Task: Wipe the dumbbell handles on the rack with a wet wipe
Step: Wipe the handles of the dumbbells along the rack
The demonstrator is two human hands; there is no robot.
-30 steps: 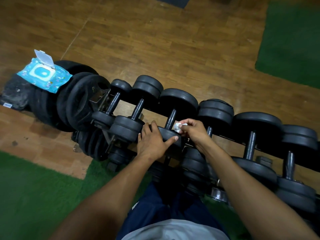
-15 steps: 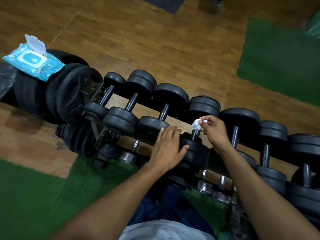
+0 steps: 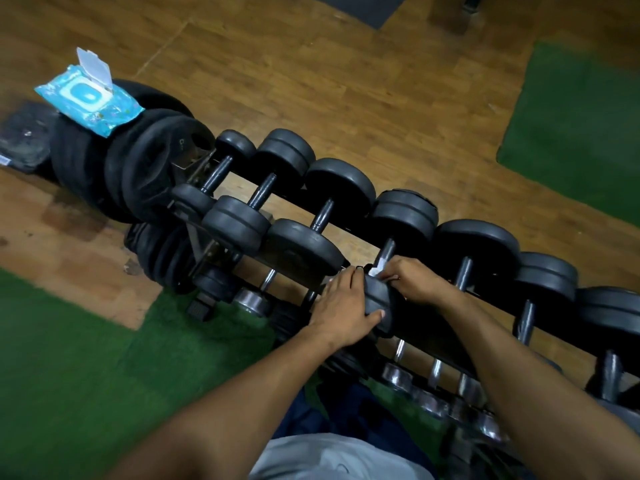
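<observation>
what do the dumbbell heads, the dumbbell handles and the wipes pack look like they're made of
Dumbbell heads: probably rubber or rubber-coated, from the matte black, soft-edged surface with dull highlights. Dumbbell handles: likely metal with a dark finish, from the thin glossy streaks along each bar. Wipes pack: soft plastic film, printed light blue and wrinkled, with a stiffer white plastic flip lid standing open.

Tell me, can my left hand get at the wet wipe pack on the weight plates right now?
Probably not without letting go: the left hand grips a dumbbell head, and the wet wipe pack lies far off.
</observation>
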